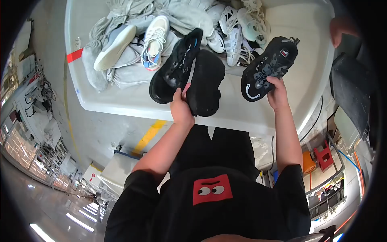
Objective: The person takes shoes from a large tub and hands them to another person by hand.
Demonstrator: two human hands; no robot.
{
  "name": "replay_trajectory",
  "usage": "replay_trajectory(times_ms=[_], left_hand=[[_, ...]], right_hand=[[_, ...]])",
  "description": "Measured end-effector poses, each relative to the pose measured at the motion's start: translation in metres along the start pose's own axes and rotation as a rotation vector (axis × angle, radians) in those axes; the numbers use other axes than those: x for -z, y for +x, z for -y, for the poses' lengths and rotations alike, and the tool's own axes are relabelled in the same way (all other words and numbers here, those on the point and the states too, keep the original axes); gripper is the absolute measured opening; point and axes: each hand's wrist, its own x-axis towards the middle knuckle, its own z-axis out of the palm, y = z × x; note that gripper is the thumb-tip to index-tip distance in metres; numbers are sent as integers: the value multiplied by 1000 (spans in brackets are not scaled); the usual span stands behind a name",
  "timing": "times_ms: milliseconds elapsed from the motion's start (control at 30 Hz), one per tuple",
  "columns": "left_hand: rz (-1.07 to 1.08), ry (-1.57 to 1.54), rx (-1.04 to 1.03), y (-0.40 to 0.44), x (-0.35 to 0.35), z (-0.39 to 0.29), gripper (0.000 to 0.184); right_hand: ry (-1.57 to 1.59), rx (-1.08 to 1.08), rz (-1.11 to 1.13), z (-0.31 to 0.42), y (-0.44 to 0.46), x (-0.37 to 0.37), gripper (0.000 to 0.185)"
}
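Observation:
My left hand (182, 109) is closed around two black shoes held side by side over the tub's near edge. One black shoe (177, 66) shows its glossy toe and laced upper; the other dark shoe (206, 82) turns its black sole toward me. In my right hand (278, 93) is a black sneaker (269, 68) with grey laces, a small red-and-white patch and a white curved mark at one end. My right fingers grip it by its side, above the white tub (121, 111).
Inside the tub lie a white sneaker (155, 40) with blue and pink trim, a pale-soled shoe (115, 47), several other light shoes and grey cloth (133, 76). Another person's hand (340, 30) is by the right rim. A red stool (323, 156) stands at lower right.

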Motion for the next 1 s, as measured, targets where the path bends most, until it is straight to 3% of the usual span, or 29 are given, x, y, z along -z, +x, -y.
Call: replay_trajectory(times_ms=[100, 333, 467, 600, 700, 1000], left_hand=[[195, 55, -114, -9, -14, -37, 43], [400, 225, -462, -32, -107, -111, 44], [405, 352, -829, -71, -156, -133, 38], [354, 211, -1024, -90, -192, -137, 39], [264, 195, -1089, -100, -211, -139, 40], [312, 406, -1219, -138, -233, -172, 38]], right_hand=[[-9, 54, 92, 28, -4, -28, 52], [-107, 92, 319, 130, -19, -98, 56], [-5, 137, 397, 171, -33, -121, 53], [68, 164, 405, 187, -40, -131, 39], [146, 67, 457, 193, -46, -139, 39], [45, 235, 389, 217, -76, -165, 38]])
